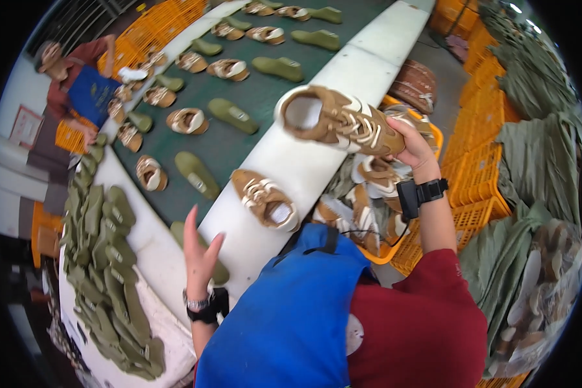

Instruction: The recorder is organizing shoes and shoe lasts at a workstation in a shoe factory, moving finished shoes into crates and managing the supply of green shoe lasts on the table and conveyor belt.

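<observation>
My right hand grips a brown and cream lace-up sneaker by its toe end, its opening turned to the left. The shoe is held up over the white ledge of the conveyor. My left hand holds nothing, thumb and fingers spread, above the near edge of the green belt. Close to it on the ledge rests another brown sneaker, toe pointing away to the upper left. A green shoe last lies partly hidden behind my left hand.
Rows of sneakers and green lasts cover the belt. Many lasts are heaped on the left table. A yellow basket of shoes stands at my right, beside stacked orange crates. A co-worker in a blue apron stands across the belt.
</observation>
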`<state>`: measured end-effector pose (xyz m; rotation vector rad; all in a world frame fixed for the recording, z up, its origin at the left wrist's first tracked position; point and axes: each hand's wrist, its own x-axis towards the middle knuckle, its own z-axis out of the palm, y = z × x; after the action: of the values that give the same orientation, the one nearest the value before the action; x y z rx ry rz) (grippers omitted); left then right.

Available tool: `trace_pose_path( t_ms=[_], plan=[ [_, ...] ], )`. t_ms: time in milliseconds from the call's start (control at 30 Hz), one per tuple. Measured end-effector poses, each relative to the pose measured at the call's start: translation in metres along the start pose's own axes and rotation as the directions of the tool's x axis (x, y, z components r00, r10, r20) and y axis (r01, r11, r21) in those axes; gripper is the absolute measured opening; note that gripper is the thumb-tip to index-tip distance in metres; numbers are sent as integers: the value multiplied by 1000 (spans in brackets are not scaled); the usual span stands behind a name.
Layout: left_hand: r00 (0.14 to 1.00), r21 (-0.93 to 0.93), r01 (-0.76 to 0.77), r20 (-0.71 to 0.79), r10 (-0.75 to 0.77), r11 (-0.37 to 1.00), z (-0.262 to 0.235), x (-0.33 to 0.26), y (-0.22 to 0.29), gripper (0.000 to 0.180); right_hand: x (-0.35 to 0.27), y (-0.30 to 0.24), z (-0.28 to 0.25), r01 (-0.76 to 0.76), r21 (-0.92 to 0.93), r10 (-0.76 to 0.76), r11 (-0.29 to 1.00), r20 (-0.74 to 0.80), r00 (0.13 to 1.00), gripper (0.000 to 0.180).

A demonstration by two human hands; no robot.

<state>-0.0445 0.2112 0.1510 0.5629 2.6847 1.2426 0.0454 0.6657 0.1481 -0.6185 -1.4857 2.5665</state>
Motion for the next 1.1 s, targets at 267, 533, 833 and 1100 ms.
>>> trace_pose_path(
  t_ms=[267, 533, 833, 1100],
  plan=[
    [925, -662, 220, 376, 63, 716, 22, 21, 37, 69, 48, 43, 84, -300, -307, 407, 903, 389, 826, 43],
    [921, -901, 331, 244, -304, 280, 10, 16, -2, 59, 47, 111, 131, 41, -524, 250, 851, 471, 846, 46],
    [824, -957, -189, -277, -494, 222, -149, 32, -122, 73, 31, 140, 73, -60, -650, 268, 757, 225, 937, 30],
    [828, -919, 217, -5, -560, 328, -90, 78, -145, 43, 7, 110, -76, -178, -983, -501, -45, -132, 856, 47]
  ],
)
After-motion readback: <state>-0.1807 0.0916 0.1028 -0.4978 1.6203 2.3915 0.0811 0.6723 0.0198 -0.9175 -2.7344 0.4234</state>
